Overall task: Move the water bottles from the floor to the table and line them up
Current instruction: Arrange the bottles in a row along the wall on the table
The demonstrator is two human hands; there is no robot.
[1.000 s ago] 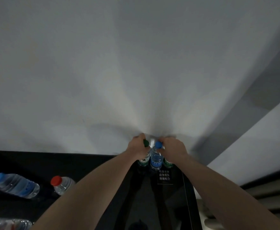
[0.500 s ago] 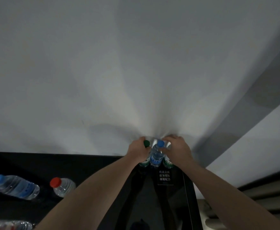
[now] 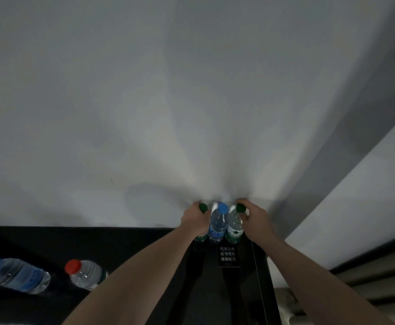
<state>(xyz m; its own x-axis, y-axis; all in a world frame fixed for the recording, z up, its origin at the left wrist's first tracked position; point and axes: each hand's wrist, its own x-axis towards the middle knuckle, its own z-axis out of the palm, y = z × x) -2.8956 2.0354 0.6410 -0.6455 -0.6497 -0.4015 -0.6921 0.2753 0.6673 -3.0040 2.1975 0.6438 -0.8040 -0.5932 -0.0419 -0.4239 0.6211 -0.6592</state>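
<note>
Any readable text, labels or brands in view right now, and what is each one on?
Black sign on the black table: three rows of white Chinese characters, too blurred to quote.
Blue-capped bottle: blue label, print unreadable.
Green-capped bottle: green-and-white label with a logo, text unreadable.
Nothing else carries legible text.

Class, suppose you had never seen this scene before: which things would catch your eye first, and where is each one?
First, the three upright bottles pressed together at the far edge of the black table by the white wall: a blue-capped bottle in the middle, flanked by two green-capped ones. The left hand grips the left green-capped bottle; the right hand is at the right green-capped bottle. Next, two bottles at lower left: a red-capped bottle and a second blue-capped bottle.
</note>
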